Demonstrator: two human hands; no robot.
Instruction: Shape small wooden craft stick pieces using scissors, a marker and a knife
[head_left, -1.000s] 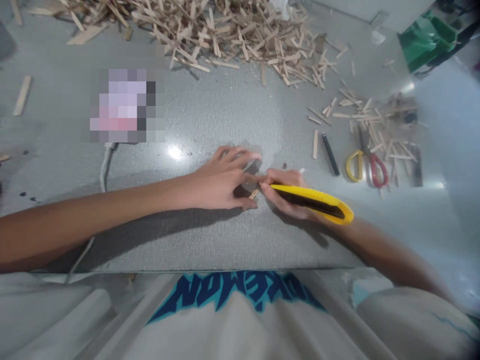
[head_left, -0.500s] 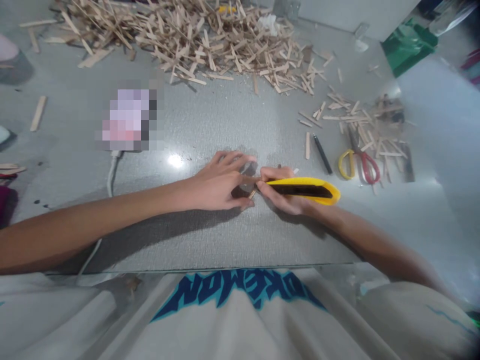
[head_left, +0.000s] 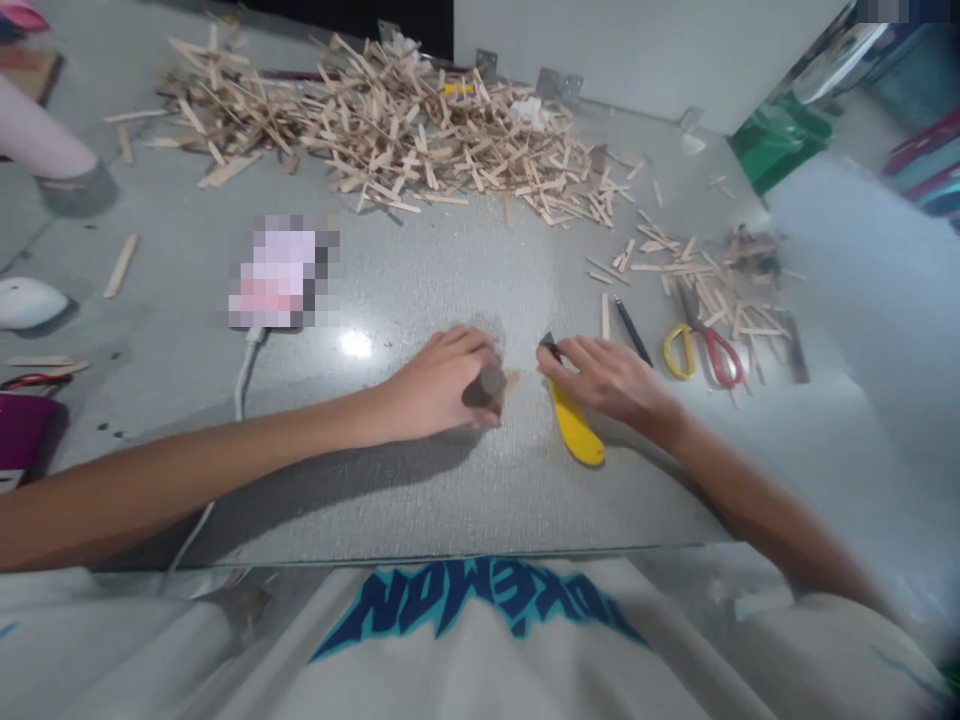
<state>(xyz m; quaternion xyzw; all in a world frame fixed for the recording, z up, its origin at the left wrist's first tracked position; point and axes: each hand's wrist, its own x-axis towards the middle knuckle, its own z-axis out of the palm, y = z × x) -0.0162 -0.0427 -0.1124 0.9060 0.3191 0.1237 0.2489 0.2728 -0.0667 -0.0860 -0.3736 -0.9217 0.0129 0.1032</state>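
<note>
My left hand is closed round a small brownish cylinder-like thing, its round end facing right; what exactly it is I cannot make out. A small pale piece of wood shows just right of those fingers. In my right hand is a yellow utility knife. Its dark metal tip points away from me and its yellow handle hangs out below the palm. The two hands are apart, with bare table surface between them.
Behind the hands lies a large heap of wooden sticks. Scissors, a black pen and more sticks are at right. At left are a blurred-out phone-like device with a white cable, and a white mouse.
My right hand has moved right, away from my left hand, and the knife has swung from lying sideways to pointing away from me. My left fingers have curled in round the cylinder-like thing.
</note>
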